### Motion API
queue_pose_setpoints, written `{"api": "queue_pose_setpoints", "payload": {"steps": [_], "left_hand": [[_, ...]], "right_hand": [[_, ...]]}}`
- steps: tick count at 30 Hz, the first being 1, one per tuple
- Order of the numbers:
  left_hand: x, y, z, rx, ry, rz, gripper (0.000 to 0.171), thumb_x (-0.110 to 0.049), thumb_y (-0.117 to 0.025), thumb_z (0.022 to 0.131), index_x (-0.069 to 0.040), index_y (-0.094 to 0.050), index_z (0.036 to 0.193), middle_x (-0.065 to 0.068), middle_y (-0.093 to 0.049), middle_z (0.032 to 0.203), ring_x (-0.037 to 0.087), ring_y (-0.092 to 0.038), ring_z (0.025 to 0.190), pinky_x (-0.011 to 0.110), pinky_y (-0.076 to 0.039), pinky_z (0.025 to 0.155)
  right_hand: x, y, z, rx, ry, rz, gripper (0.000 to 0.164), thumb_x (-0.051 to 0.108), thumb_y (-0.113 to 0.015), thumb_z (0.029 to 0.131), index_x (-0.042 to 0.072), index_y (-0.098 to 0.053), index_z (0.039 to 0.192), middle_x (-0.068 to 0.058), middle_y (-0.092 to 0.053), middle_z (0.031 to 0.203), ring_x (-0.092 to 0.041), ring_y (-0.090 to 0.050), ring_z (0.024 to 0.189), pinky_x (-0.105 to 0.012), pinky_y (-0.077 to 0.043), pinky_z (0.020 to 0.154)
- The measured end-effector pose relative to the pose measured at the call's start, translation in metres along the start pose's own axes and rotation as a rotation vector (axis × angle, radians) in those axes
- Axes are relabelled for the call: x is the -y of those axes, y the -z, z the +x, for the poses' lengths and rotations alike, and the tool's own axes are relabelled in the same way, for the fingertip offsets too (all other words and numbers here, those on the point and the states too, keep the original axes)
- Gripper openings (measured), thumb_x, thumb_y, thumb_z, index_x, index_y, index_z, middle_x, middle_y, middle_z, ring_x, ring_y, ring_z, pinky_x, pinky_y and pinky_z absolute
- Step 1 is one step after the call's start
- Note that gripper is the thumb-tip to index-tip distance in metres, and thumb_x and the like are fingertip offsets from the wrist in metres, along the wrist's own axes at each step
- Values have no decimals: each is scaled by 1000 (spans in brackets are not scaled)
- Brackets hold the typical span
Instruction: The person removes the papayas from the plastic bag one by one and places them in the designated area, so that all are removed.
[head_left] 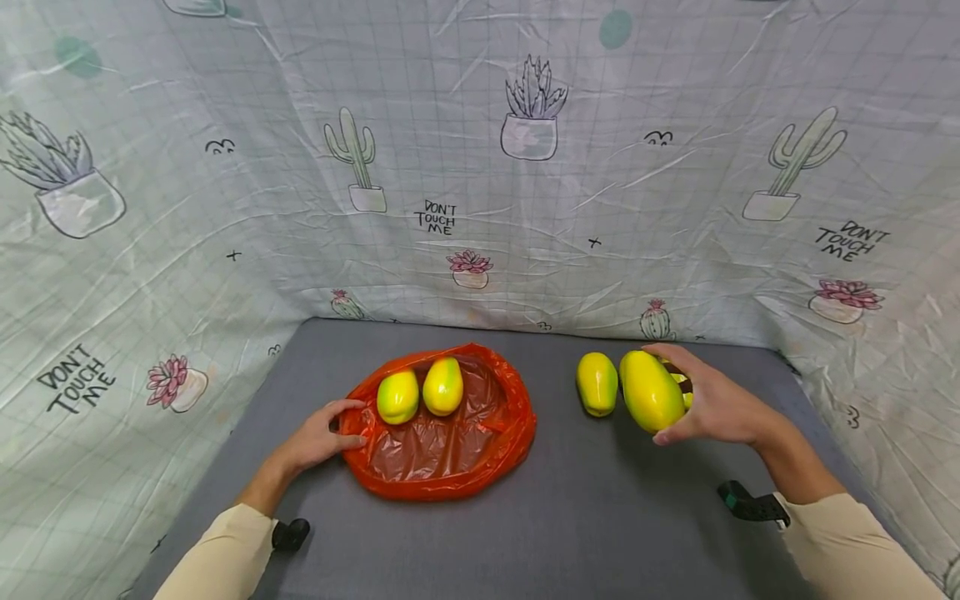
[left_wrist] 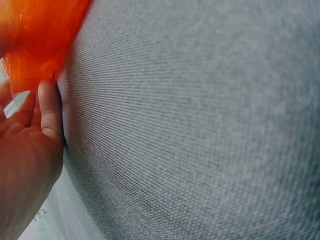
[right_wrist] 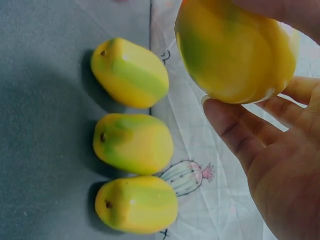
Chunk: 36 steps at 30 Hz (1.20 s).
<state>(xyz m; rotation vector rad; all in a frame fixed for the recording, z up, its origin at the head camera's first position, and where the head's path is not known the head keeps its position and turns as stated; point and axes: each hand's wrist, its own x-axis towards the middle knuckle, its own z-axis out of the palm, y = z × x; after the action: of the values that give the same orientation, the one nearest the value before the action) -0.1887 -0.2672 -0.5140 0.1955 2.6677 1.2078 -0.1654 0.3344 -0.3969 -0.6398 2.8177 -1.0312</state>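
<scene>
In the head view my right hand (head_left: 716, 404) grips a yellow-green papaya (head_left: 651, 390) above the grey table, thumb on the near side and fingers on the far side. The right wrist view shows this papaya (right_wrist: 235, 55) large, with three more papayas (right_wrist: 132, 142) in a row beyond it. At the left, an orange-red plastic bag (head_left: 427, 489) lies with its mouth spread wide. Two papayas (head_left: 443, 387) rest inside, near its far left wall. My left hand (head_left: 318, 437) touches the bag's left side, thumb and fingers apart; its thumb lies low by the table in the left wrist view.
A papaya (head_left: 597, 383) stands on the grey tabletop (head_left: 480, 542) left of the held one; others behind the right hand are mostly hidden. A pale curtain (head_left: 465, 167) printed with cacti hangs round the back and sides. Black wrist straps (head_left: 753, 504) stick out below the forearms.
</scene>
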Motion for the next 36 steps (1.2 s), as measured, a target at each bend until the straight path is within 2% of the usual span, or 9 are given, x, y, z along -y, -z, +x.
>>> {"api": "queue_pose_setpoints", "payload": {"steps": [7,12,18,27,30,36], "left_hand": [[1,0,0,8,9,11,66,-23,-80,87,-4,-55,145,27,-51,147,44,-50,132,58,-43,109],[0,1,0,11,8,11,66,-23,-80,88,-3,-54,145,28,-50,147,45,-49,131,60,-43,109],[0,0,0,4,4,8,66,-23,-80,87,-4,-55,145,27,-51,147,44,-50,131,55,-44,108],[0,-1,1,17,51,17,67,-28,-80,87,-6,-55,145,26,-48,150,45,-47,135,60,-42,113],[-2,-2,0,18,45,16,67,-27,-80,87,-5,-54,145,27,-48,150,45,-47,135,61,-42,113],[-3,-2,-1,-1,24,21,65,-24,-80,87,-4,-56,144,26,-52,144,42,-51,130,54,-44,109]], "right_hand": [[-5,7,-9,-9,-23,-19,117,33,-100,65,14,-32,158,-15,-48,147,-36,-52,125,-32,-53,84],[-11,11,-16,-12,-40,-25,117,32,-99,66,11,-31,159,-18,-47,148,-41,-51,128,-29,-53,83],[-22,13,-23,-17,-70,-41,120,34,-99,65,9,-30,160,-19,-45,151,-44,-51,130,-33,-53,89],[-33,17,-34,-17,-107,-49,122,33,-99,66,6,-28,161,-23,-45,149,-43,-51,126,-22,-50,82],[-36,19,-37,-13,-117,-44,121,32,-98,66,5,-27,161,-24,-43,151,-44,-50,127,-22,-50,82],[-44,21,-42,-22,-112,-51,121,30,-99,66,5,-27,160,-24,-41,153,-45,-48,128,-19,-48,84]]}}
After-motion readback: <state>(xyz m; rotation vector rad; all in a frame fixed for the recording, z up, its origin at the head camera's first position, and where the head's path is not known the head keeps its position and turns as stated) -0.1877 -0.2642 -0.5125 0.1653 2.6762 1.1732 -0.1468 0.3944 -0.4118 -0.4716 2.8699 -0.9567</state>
